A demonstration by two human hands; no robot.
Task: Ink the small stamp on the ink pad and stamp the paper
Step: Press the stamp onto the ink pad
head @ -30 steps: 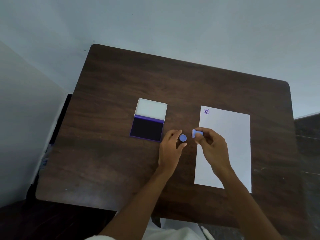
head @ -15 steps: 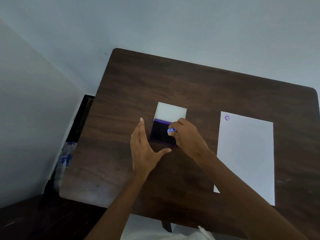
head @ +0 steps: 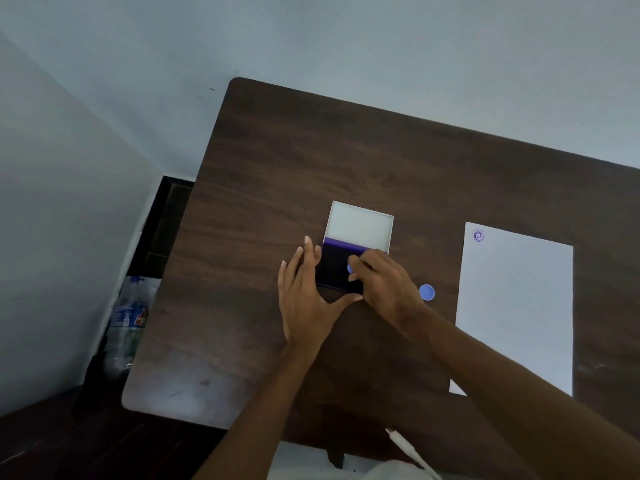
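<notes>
Bottle [head: 129,323]: stands on the floor, well to the left of the left fingers; no part in the job.
Left hand [head: 306,299]: flat and spread, holding nothing; fingers [head: 306,252] lie along the left edge of the ink pad [head: 334,268] and the thumb crosses its near edge, probably to stop the pad sliding.
Ink pad lid [head: 360,225]: folded back beyond both sets of fingertips, leaving the dark pad bare.
Small stamp [head: 349,268]: only a blue sliver shows between the right fingertips, down on the pad.
Right hand [head: 384,278]: pinched shut on the stamp, apparently pressing it in for ink.
Blue cap [head: 427,292]: on the table just right of the right hand, likely set aside.
Paper [head: 519,306]: further right, already bearing one print [head: 478,235] at its far corner.
</notes>
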